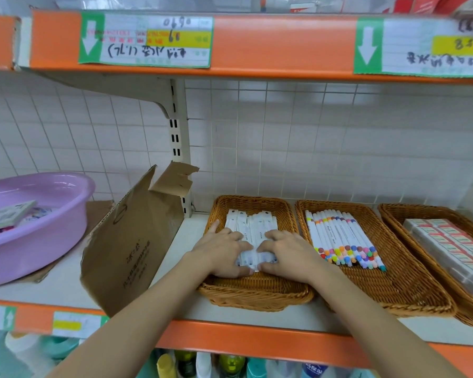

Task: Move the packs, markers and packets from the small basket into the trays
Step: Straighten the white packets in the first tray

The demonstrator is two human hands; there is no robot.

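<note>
Three wicker trays stand side by side on the shelf. The left tray (254, 294) holds a row of long white packs (253, 226). My left hand (220, 251) and my right hand (284, 251) both lie on the near ends of those packs, fingers spread, thumbs at the packs' near edge. The middle tray (388, 287) holds white markers (342, 238) with coloured caps. The right tray (393, 211) holds clear packets (448, 246) with red and green labels. No small basket is in view.
A torn cardboard box (131, 246) leans just left of the left tray. A purple plastic basin (36, 236) with packets in it sits at the far left. An orange shelf edge (257, 45) hangs overhead, and bottles show on the shelf below.
</note>
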